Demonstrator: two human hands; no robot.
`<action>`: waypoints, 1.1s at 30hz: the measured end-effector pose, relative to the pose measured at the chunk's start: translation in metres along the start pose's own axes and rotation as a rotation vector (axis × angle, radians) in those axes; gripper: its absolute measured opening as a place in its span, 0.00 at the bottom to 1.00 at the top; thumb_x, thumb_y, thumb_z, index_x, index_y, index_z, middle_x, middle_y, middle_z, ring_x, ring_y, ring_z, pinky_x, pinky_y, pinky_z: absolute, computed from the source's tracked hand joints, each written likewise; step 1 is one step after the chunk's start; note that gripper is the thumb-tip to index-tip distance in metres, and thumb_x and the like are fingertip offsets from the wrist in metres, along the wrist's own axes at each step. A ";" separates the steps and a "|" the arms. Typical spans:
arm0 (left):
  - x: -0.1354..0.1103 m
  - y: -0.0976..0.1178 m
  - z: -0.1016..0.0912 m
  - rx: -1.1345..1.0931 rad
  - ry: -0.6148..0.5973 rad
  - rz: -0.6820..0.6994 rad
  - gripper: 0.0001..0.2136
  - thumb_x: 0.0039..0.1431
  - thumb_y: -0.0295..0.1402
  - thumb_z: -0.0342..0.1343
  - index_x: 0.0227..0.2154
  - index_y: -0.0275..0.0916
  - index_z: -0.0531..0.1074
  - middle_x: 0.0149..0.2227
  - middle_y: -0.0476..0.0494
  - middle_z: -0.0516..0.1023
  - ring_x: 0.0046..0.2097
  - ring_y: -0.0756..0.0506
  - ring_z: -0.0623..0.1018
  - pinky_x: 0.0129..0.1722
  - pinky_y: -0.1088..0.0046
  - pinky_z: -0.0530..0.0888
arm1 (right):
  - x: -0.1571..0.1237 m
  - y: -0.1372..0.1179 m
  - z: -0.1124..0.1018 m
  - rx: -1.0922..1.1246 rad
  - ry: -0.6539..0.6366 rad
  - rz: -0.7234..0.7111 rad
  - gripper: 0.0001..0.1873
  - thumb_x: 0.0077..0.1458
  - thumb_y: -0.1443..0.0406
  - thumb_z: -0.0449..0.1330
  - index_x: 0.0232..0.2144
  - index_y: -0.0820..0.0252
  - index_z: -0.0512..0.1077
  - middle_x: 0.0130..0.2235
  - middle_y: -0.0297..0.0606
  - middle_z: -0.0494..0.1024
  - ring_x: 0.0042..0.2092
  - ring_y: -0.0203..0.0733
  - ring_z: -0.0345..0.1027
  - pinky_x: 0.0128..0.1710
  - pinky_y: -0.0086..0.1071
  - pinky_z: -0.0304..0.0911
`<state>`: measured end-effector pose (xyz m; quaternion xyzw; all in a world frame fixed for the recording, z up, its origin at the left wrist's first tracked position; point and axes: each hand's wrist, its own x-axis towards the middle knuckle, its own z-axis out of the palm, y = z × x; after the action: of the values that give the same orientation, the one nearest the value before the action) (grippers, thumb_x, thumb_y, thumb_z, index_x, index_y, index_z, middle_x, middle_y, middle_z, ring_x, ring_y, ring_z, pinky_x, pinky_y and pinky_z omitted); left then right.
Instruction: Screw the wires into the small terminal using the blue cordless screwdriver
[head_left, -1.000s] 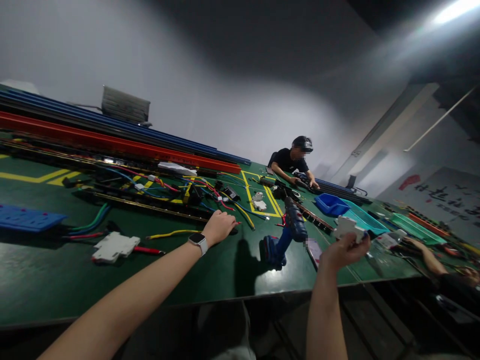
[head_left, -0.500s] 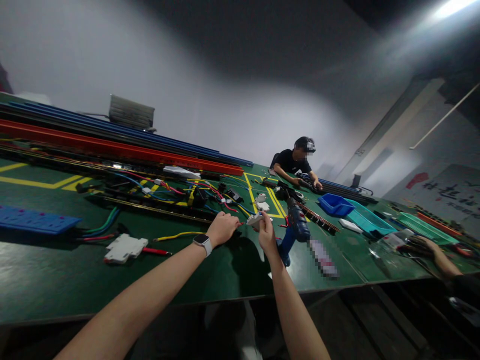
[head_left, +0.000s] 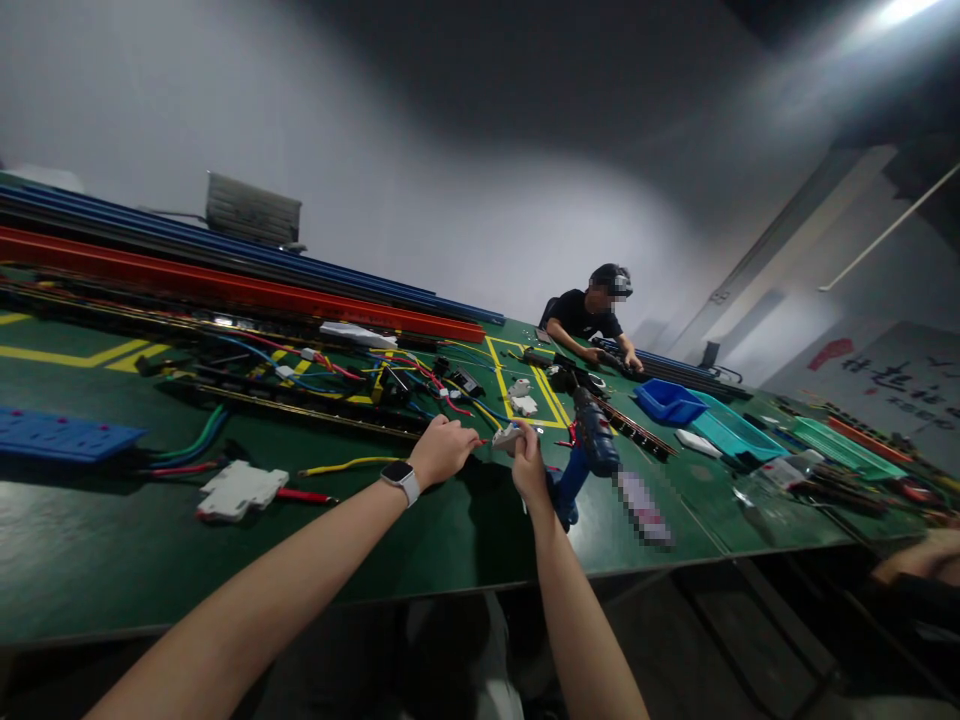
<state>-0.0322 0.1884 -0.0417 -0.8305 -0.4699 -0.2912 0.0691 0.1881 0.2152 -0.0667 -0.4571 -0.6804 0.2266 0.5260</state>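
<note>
My left hand (head_left: 441, 450), a watch on its wrist, rests closed on the green table (head_left: 112, 560) and pinches the end of a thin red wire (head_left: 474, 444). My right hand (head_left: 527, 465) is just to its right, closed on a small white plastic part (head_left: 510, 435) held close to the left fingers. A blue cordless drill (head_left: 589, 450) lies right behind my right hand. A white breaker-like block with a red wire (head_left: 241, 489) sits on the table to the left, beside a yellow wire (head_left: 345, 465).
Long red and blue rails (head_left: 225, 285) run along the far edge. Tangled wires and black parts (head_left: 375, 380) fill the middle. Blue and teal trays (head_left: 705, 415) stand at right. A person in black (head_left: 589, 318) works at the far end; another person's hand (head_left: 911, 560) is at right.
My right hand has carried the white part from the right side over to my left hand and now holds it close to the left fingers. The left hand has stayed put.
</note>
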 end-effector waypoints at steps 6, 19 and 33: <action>-0.002 0.000 0.000 -0.006 0.003 0.009 0.15 0.69 0.39 0.45 0.37 0.43 0.77 0.32 0.43 0.79 0.39 0.44 0.74 0.43 0.63 0.59 | -0.003 -0.005 0.003 -0.018 -0.034 -0.051 0.20 0.65 0.63 0.47 0.57 0.54 0.67 0.56 0.44 0.70 0.57 0.47 0.64 0.57 0.44 0.62; -0.002 -0.001 0.001 -0.004 -0.003 0.032 0.14 0.68 0.39 0.46 0.36 0.44 0.77 0.32 0.43 0.79 0.38 0.44 0.74 0.43 0.62 0.59 | -0.009 -0.011 0.004 -0.047 -0.061 -0.123 0.19 0.61 0.63 0.55 0.55 0.54 0.65 0.52 0.45 0.69 0.54 0.47 0.67 0.55 0.44 0.64; -0.002 0.000 0.003 -0.006 -0.034 0.022 0.14 0.67 0.38 0.46 0.36 0.44 0.78 0.30 0.43 0.79 0.38 0.44 0.73 0.42 0.62 0.58 | -0.015 -0.022 0.005 -0.144 -0.043 -0.145 0.17 0.61 0.64 0.55 0.53 0.55 0.66 0.52 0.46 0.69 0.55 0.48 0.65 0.58 0.45 0.60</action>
<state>-0.0322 0.1881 -0.0454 -0.8405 -0.4610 -0.2777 0.0618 0.1759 0.1924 -0.0589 -0.4383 -0.7373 0.1484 0.4922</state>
